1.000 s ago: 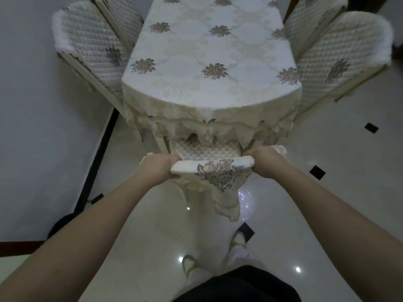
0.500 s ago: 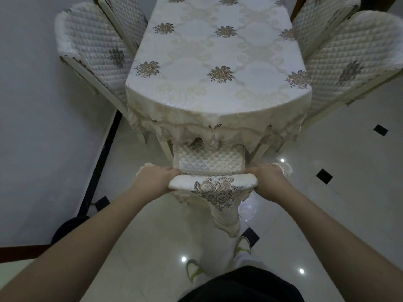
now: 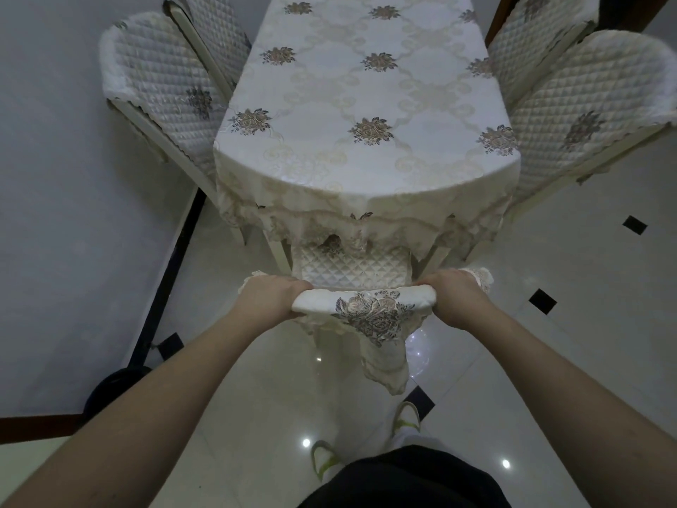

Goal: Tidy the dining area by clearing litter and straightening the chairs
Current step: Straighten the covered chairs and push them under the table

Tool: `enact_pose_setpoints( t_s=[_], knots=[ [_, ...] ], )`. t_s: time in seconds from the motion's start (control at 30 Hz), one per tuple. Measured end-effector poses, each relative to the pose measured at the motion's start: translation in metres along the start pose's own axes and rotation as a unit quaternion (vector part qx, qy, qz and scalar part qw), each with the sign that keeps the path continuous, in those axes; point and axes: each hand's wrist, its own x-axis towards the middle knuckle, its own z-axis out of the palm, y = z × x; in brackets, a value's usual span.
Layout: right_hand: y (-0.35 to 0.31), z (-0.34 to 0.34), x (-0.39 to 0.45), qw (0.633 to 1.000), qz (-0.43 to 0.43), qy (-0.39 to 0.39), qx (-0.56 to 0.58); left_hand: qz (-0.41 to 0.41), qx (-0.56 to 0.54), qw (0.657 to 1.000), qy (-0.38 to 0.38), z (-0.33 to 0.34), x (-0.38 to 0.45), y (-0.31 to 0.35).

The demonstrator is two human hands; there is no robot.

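Observation:
A chair [image 3: 362, 300] with a cream quilted cover and an embroidered flower on its backrest top stands at the near end of the dining table [image 3: 366, 115]. Its quilted seat [image 3: 351, 269] reaches under the tablecloth's lace hem. My left hand [image 3: 273, 297] grips the left end of the backrest top. My right hand [image 3: 454, 297] grips the right end. Both sets of fingers curl over the padded rail. No litter shows on the table.
Two covered chairs [image 3: 165, 89] stand tilted along the table's left side by the grey wall, and two more chairs [image 3: 582, 104] on the right. A dark round object [image 3: 117, 386] sits on the floor at the left. My feet [image 3: 366, 445] stand on glossy tiles behind the chair.
The chair's seat shows more from under the tablecloth than a second ago, then holds about the same. Both hands keep their grip on the backrest.

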Motion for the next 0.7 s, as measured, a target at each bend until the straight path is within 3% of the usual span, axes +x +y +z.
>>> enact_pose_setpoints(
  t_s=[0.37, 0.7],
  knots=[
    [-0.007, 0.001, -0.003, 1.000, 0.015, -0.001, 0.003, 0.001, 0.032, 0.999, -0.004, -0.002, -0.003, -0.002],
    [-0.007, 0.002, -0.001, 1.000, 0.015, 0.010, 0.014, -0.032, -0.028, 0.999, -0.031, 0.009, -0.001, -0.013]
  ],
)
